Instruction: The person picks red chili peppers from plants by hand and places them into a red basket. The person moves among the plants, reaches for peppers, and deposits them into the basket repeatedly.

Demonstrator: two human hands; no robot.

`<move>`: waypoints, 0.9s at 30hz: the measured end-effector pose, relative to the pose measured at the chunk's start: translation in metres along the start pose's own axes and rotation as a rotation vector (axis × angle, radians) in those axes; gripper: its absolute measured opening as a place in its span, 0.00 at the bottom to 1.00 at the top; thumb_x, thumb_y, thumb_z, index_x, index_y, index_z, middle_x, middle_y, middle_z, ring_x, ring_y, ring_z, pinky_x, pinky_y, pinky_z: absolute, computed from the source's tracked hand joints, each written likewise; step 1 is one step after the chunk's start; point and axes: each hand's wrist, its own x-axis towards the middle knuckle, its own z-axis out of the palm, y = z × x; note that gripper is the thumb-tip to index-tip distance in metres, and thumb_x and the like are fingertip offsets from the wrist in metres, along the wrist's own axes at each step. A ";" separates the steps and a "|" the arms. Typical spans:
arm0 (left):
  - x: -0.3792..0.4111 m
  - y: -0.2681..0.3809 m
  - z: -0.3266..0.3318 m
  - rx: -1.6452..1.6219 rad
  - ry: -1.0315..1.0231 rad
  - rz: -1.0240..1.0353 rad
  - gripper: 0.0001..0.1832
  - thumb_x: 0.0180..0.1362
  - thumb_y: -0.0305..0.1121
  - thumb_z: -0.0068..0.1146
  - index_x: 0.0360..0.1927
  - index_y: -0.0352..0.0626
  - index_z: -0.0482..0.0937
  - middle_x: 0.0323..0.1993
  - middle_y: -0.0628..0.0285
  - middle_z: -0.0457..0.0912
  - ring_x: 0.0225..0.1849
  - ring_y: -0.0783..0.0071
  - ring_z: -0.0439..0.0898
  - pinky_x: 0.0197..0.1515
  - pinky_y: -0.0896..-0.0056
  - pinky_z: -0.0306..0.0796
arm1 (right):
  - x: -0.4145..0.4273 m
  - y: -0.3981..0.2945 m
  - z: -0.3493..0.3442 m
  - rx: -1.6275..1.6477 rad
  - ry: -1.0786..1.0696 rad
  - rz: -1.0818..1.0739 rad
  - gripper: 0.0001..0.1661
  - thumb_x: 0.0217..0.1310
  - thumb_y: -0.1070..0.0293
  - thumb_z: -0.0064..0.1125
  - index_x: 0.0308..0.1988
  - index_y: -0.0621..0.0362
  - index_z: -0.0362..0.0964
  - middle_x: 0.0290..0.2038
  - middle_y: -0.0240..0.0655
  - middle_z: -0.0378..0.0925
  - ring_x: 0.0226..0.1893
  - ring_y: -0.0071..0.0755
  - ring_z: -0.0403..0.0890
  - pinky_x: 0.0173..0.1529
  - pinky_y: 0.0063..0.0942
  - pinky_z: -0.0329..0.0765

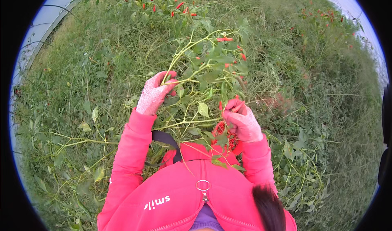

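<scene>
My left hand, in a pinkish, dusty-looking covering or glove, grips a forked green stem of a chili pepper plant. The branches arch away to the right, with leaves and several red chilies on them. Fingers curled together, my right hand is at the lower right of these branches, beside red chilies; whether it holds a chili or a stem I cannot tell. Just below it, partly hidden by leaves and the hand, is a red container with many small red chilies inside.
Tall grass and weeds surround me. More chili plants with red fruit grow ahead, and others at the far right. Pale sheeting borders the left side. Leafy branches spread beside my left arm. A dark strap lies by my waist.
</scene>
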 end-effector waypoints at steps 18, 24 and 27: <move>-0.002 -0.009 0.033 0.445 0.233 0.680 0.31 0.45 0.29 0.65 0.56 0.42 0.70 0.53 0.55 0.71 0.52 0.63 0.72 0.53 0.67 0.67 | -0.002 0.004 0.001 0.075 0.208 -0.255 0.10 0.52 0.73 0.62 0.35 0.55 0.68 0.29 0.25 0.72 0.22 0.13 0.68 0.26 0.15 0.66; -0.018 0.016 0.036 0.781 -0.063 0.955 0.20 0.34 0.43 0.72 0.33 0.52 0.81 0.55 0.58 0.71 0.59 0.51 0.66 0.59 0.51 0.56 | -0.002 -0.008 0.009 0.028 0.145 -0.193 0.11 0.54 0.65 0.63 0.35 0.56 0.69 0.25 0.25 0.72 0.18 0.15 0.68 0.21 0.16 0.67; -0.027 0.019 0.045 0.819 -0.144 0.924 0.20 0.31 0.52 0.70 0.29 0.57 0.81 0.52 0.61 0.73 0.59 0.52 0.65 0.60 0.45 0.52 | 0.000 -0.014 0.018 0.041 0.173 -0.258 0.12 0.55 0.64 0.61 0.35 0.57 0.70 0.24 0.27 0.72 0.18 0.16 0.69 0.21 0.17 0.68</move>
